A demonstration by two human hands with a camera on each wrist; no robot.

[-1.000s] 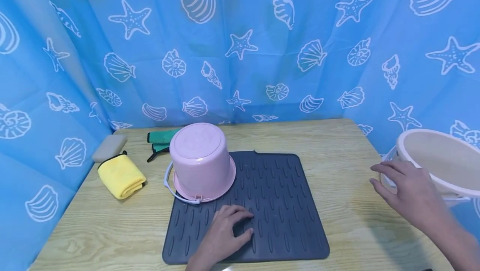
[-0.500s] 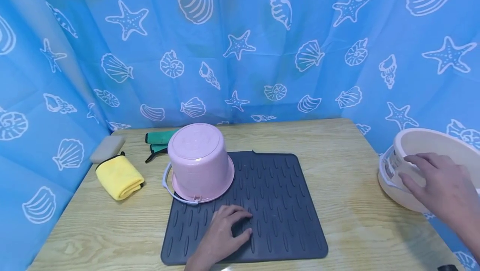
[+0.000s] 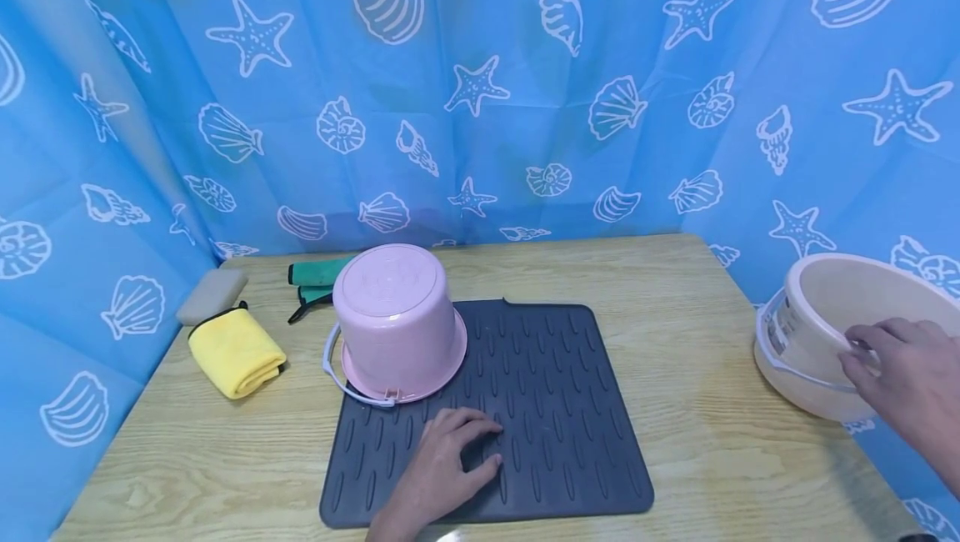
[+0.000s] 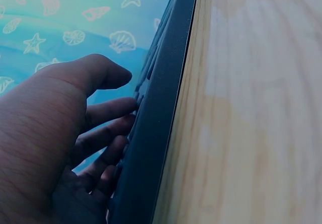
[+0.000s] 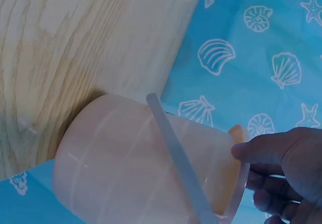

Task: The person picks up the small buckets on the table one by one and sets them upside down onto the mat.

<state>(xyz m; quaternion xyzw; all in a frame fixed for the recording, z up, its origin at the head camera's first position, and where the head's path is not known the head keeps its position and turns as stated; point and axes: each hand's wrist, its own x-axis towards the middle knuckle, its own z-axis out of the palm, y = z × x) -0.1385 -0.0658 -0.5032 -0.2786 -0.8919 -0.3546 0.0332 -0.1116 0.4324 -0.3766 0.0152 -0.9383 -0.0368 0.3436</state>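
Right grip [image 3: 911, 367], newly arrived, pinches the adjacent white bucket [image 3: 813, 342], apparently securing it; left grip [image 3: 444, 467] relaxed on underlying mat [image 3: 558, 442].

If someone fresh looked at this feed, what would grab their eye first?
Probably the pink bucket, upside down at the far left corner of the dark mat. Next, the pale bucket at the right edge of the table, its rim in the right hand. The folded yellow cloth at left stands out too.
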